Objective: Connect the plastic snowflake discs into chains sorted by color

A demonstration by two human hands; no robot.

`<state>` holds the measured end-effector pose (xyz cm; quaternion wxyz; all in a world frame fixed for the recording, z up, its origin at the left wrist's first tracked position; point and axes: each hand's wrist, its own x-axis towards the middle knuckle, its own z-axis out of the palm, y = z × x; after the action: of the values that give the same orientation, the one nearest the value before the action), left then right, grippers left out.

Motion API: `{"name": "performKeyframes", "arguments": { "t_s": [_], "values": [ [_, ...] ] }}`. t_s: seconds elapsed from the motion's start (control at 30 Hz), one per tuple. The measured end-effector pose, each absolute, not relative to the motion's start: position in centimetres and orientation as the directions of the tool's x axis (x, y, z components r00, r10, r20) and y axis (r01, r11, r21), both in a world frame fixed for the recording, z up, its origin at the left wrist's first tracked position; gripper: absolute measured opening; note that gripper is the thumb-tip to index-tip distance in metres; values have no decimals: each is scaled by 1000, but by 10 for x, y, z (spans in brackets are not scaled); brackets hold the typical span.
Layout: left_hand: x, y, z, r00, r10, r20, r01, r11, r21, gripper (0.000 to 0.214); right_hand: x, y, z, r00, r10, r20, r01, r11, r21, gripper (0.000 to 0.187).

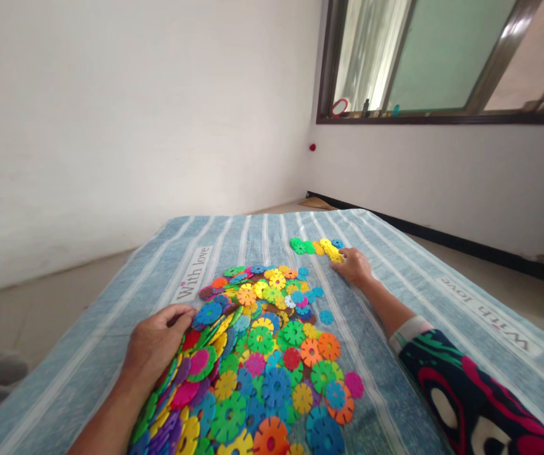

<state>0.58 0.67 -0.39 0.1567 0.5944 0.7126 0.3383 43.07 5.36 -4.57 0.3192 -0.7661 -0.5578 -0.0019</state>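
A large heap of coloured plastic snowflake discs (257,354) with notched rims spreads over the near middle of the cloth-covered table. Against the heap's left edge rests my left hand (158,335), its fingers curled and thumb drawn in. Whatever may lie in those fingertips is hidden. My right hand (356,268) reaches past the heap, its fingers closed at a small cluster of yellow snowflake discs (331,250). Green snowflake discs (300,245) lie in line to the left of that cluster, and a blue disc (337,243) sits just behind it.
A blue-grey striped tablecloth (243,237) printed with words covers the table. White walls (134,107) rise beyond its far edge. At upper right, a window (442,57) has a round red-rimmed mirror (340,107) and small items on its sill.
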Motion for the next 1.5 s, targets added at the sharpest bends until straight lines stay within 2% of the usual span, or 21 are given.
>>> {"name": "performKeyframes", "arguments": {
  "t_s": [0.1, 0.23, 0.7, 0.97, 1.1, 1.23, 1.33, 1.43, 1.5],
  "values": [
    [7, 7, -3, -246, 955, 168, 739, 72, 670, 29, 427, 53, -47, 343, 869, 356, 902, -199, -382, 44],
    [5, 7, -4, -238, 957, 167, 747, 70, 662, 30, 427, 53, -47, 344, 865, 365, 912, -216, -349, 39],
    [3, 7, -7, -212, 962, 174, 764, 53, 643, 31, 423, 47, -39, 389, 864, 321, 893, -269, -360, 39],
    [2, 9, -10, -201, 961, 189, 757, 30, 652, 30, 411, 16, -45, 383, 835, 395, 892, -225, -391, 36],
    [5, 9, -9, -192, 961, 201, 760, 15, 650, 28, 392, -9, -44, 252, 870, 424, 915, -71, -397, 25],
    [3, 9, -10, -171, 964, 205, 763, -2, 646, 29, 363, -41, -37, -83, 883, 462, 859, 298, -415, 12],
    [1, 11, -14, -169, 961, 218, 761, -13, 648, 30, 342, -65, -30, -328, 822, 465, 737, 530, -419, 9],
    [0, 13, -18, -164, 958, 236, 748, -35, 663, 30, 328, -80, -26, -440, 776, 452, 685, 615, -390, 16],
    [0, 13, -19, -156, 956, 249, 741, -53, 669, 29, 324, -83, -26, -442, 781, 440, 694, 609, -384, 16]
  ]
}}
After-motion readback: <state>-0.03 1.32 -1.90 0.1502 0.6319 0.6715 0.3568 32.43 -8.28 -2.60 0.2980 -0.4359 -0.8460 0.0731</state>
